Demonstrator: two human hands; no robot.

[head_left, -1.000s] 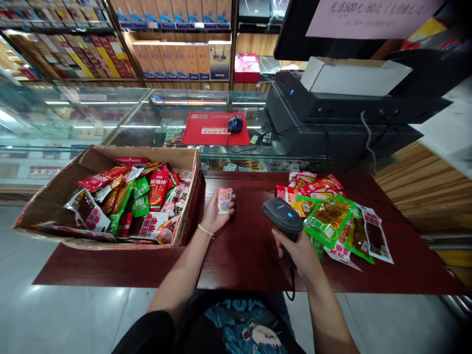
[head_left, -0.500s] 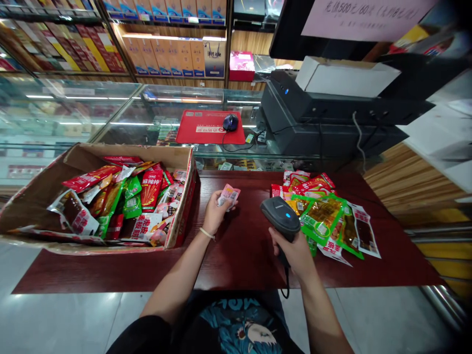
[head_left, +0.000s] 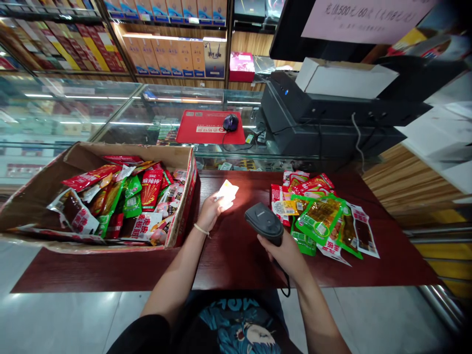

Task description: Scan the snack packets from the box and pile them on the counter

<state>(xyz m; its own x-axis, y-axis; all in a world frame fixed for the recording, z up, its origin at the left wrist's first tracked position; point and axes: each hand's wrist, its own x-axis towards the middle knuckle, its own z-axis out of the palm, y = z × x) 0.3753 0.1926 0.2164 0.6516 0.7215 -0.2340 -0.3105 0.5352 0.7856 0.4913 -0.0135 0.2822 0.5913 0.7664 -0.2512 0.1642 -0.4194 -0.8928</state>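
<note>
Between the fingers of my left hand (head_left: 209, 214) is a small snack packet (head_left: 227, 192), washed out by bright light so its print does not show. My right hand (head_left: 283, 253) is wrapped round the handle of a black barcode scanner (head_left: 264, 222), whose head points left at the packet. To the left stands an open cardboard box (head_left: 189, 196) with many snack packets, among them a red packet (head_left: 150, 189). Right of the scanner lies a loose pile of packets, with a green packet (head_left: 321, 219) on top.
The dark red wooden table (head_left: 121, 273) carries the box and the pile. Behind it, a glass counter (head_left: 162, 105) holds a red mouse pad (head_left: 191, 129), a computer mouse (head_left: 230, 123) and black till equipment (head_left: 313, 105). Shelves of boxed goods line the back.
My right hand has brought the scanner left, closer to the packet. Bright light now falls on the packet and the table round it. My left hand has shifted slightly left.
</note>
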